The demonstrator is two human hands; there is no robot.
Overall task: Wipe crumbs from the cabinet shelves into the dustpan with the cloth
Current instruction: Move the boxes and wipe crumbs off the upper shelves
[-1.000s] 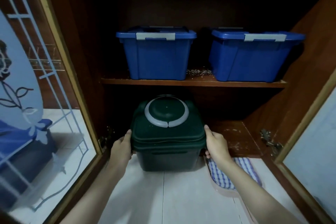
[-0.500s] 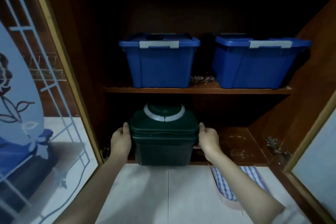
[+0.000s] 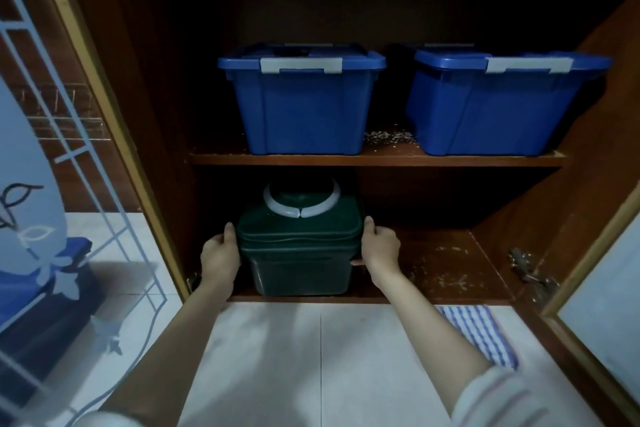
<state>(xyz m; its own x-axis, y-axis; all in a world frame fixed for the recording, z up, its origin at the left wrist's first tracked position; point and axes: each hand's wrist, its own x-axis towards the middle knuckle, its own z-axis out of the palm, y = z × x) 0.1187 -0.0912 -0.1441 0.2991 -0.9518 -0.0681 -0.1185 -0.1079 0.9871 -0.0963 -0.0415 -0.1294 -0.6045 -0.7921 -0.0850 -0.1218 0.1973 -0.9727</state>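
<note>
The crumbs (image 3: 450, 282) nearest to your work lie as pale specks on the lower wooden shelf (image 3: 433, 300), to the right of the dark green plastic box (image 3: 301, 253) with a pale grey ring handle on its lid. More of them sit on the upper wooden shelf (image 3: 381, 160), in the gap between the two blue plastic bins (image 3: 301, 107). The blue-and-white striped cloth (image 3: 481, 333) lies on the white tiled floor (image 3: 311, 357) just in front of the cabinet, at the right, and no hand is on it. The dustpan I cannot make out plainly.

Your left hand (image 3: 220, 253) and right hand (image 3: 379, 248) grip the green box at its two sides. The thumbs point up beside the lid, and the right fingers curl under the rim. The box stands at the front left of the lower shelf.

I judge that the step is to shift this box so the shelf can be wiped. Whether it goes in or out, I cannot tell.

Carry it and do not drag it, because a sliding bottom would push crumbs under itself and into the corner. Keep it level, since the lid passes close under the upper shelf. Hold it away from the specks at the right, and do not set it down on the cloth.
</note>
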